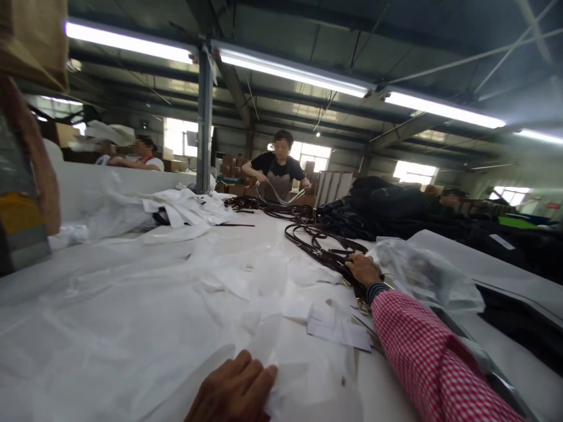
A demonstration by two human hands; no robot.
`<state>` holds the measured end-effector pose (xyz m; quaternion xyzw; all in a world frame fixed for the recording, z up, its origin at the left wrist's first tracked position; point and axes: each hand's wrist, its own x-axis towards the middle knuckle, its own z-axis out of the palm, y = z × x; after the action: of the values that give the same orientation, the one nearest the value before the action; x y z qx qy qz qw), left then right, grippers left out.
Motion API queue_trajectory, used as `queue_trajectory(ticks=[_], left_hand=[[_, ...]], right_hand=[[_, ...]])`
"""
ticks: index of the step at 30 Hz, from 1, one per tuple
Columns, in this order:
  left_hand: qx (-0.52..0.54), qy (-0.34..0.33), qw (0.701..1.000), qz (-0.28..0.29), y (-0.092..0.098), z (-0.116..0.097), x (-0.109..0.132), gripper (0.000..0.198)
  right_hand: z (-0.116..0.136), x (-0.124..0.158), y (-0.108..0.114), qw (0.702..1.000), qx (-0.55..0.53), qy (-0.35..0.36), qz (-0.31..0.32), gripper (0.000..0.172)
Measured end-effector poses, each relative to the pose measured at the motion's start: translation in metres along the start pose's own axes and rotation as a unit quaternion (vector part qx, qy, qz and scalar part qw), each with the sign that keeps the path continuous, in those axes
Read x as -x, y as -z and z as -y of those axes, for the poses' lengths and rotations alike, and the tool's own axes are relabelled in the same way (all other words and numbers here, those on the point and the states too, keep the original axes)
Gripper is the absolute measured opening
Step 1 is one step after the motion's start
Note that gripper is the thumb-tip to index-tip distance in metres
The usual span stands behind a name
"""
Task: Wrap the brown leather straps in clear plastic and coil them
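Observation:
My left hand [235, 387] is at the bottom middle of the view, over thin white sheets [132, 316]. Its fingers are curled closed, and whatever lies inside them is hidden. Farther forward on the right, my right hand [364, 269] has its fingers bent down around dark brown leather straps [314, 249]. These straps lie in loose loops with metal buckles [363, 305] near my wrist. Beside that hand rests a clear plastic bag [422, 272]. White paper slips [338, 331] lie between my two hands.
Across the table [268, 234] a co-worker [281, 167] holds a looped strap. Crumpled white material [185, 205] is heaped at the left, and a dark pile [382, 202] at the right. A post [204, 123] rises behind. Another person [143, 153] is at far left.

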<state>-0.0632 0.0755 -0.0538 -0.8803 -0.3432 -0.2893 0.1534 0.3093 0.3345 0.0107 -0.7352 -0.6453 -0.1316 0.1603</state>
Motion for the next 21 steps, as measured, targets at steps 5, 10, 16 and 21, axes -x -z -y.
queue_trajectory(ticks=[5,10,16,21], left_hand=[[-0.019,0.002,0.999,-0.049,0.0,0.003,-0.002,0.058],[0.044,0.069,0.992,-0.095,0.01,-0.005,-0.004,0.057],[0.182,0.125,0.963,-0.155,0.028,-0.01,-0.01,0.046],[0.274,0.262,0.898,-0.225,0.065,-0.005,-0.015,0.031]], right_hand=[[0.013,0.01,0.005,0.999,-0.013,-0.034,-0.002,0.021],[0.037,0.027,0.059,0.996,-0.08,-0.014,-0.038,0.018],[0.075,0.083,0.159,0.966,-0.256,0.034,-0.022,0.02],[0.071,0.201,0.191,0.921,-0.38,0.063,0.05,0.023]])
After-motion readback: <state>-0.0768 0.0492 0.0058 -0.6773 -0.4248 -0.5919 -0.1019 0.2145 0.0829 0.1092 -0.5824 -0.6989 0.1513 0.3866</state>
